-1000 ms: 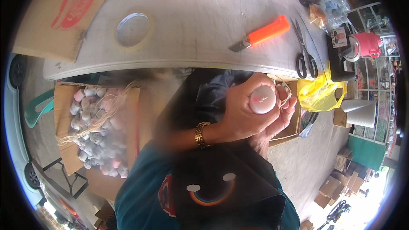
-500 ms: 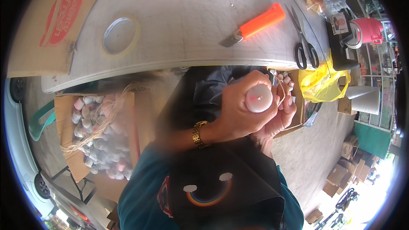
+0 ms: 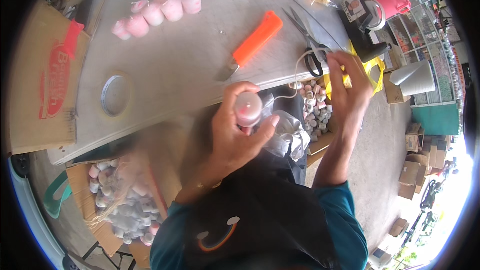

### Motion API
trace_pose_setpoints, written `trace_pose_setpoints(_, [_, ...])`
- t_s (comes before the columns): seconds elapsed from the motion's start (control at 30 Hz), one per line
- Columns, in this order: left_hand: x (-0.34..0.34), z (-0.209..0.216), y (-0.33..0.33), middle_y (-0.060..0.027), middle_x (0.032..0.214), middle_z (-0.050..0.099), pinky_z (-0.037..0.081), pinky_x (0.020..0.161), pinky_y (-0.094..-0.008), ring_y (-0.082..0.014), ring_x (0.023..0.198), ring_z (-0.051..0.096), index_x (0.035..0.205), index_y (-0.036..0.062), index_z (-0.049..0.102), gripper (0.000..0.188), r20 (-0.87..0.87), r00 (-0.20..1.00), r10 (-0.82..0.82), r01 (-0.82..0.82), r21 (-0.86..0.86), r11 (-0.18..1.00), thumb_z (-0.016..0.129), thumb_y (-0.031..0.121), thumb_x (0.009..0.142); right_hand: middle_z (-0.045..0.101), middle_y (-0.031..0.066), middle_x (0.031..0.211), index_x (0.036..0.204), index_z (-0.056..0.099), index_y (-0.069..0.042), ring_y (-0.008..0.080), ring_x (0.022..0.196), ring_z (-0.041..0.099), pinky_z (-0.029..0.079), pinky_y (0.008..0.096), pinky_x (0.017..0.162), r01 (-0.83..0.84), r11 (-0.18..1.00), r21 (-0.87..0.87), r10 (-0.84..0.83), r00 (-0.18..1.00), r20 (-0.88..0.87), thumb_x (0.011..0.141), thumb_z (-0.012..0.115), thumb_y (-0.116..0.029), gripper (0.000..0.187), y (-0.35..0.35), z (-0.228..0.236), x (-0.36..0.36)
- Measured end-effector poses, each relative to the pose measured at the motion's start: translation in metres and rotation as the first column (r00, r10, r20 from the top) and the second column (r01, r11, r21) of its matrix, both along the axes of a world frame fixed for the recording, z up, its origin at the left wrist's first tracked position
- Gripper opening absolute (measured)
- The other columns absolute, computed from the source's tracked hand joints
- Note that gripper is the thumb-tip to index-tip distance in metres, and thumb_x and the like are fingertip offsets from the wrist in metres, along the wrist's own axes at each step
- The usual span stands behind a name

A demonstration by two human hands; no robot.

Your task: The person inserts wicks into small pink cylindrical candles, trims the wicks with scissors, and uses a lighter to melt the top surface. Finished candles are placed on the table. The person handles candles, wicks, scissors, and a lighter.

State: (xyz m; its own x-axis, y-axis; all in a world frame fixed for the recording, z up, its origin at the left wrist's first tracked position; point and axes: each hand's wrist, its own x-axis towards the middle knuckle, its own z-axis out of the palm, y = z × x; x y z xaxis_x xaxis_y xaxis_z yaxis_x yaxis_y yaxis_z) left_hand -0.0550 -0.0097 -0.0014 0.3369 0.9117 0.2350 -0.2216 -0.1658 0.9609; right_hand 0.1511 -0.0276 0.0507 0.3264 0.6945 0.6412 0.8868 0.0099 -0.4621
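My left hand is curled round a short pink-and-white candle, its wick end facing up, just off the table's near edge. Up and to the right, my right hand pinches one end of a pale string over the table edge. From there the string curves down toward the candle; its other end is hidden by the left hand. A crumpled silvery-white cloth or sheet lies beside the candle, over my dark apron.
On the table are a row of pink candles, a tape roll, an orange box cutter and black-handled scissors. Open boxes of small candles flank me. A yellow plastic bag hangs near my right hand.
My hands have come apart: the right has moved up and right with the string, drawing it out. The left still holds the candle. The view has shifted, showing more of the table.
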Motion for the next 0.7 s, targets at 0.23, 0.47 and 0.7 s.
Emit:
trace_pose_setpoints(0.23, [-0.033,0.021,0.002,-0.0097,0.100,0.057,0.048,0.088,-0.0317,-0.0123,0.086,0.056,0.122,0.0027,0.047,0.045,-0.010,1.000,0.015,-0.015,-0.033,0.999,0.067,0.014,0.084,0.060,0.0091,0.059,0.083,0.067,-0.001,0.0138,0.049,0.054,0.044,0.0291,0.050,-0.166,0.953,-0.254,0.063,0.927,-0.369,0.085,0.065,-0.016,0.016,0.017,0.046,0.024])
trace_pose_setpoints(0.47, [-0.052,0.012,0.018,-0.0158,0.084,0.056,0.040,0.103,-0.0584,-0.0238,0.082,0.060,0.108,0.0031,0.041,0.047,0.392,0.571,-0.721,0.724,0.174,0.668,0.076,0.013,0.078,0.069,0.0133,0.094,0.093,0.069,-0.009,0.0335,0.092,0.064,0.049,0.0498,0.080,0.229,0.844,-0.485,-0.041,0.929,0.367,0.081,0.060,-0.033,0.028,0.063,-0.019,0.042])
trace_pose_setpoints(0.7, [-0.009,0.009,-0.002,-0.0099,0.091,0.052,0.046,0.096,-0.0446,-0.0137,0.068,0.050,0.116,0.0005,0.045,0.042,-0.056,0.851,-0.523,0.522,-0.029,0.853,0.064,0.019,0.083,0.065,0.0156,0.115,0.110,0.068,-0.004,0.0343,0.112,0.059,0.039,0.0593,0.095,0.253,0.816,-0.519,-0.025,0.913,0.407,0.086,0.054,-0.022,0.033,0.065,-0.012,0.026])
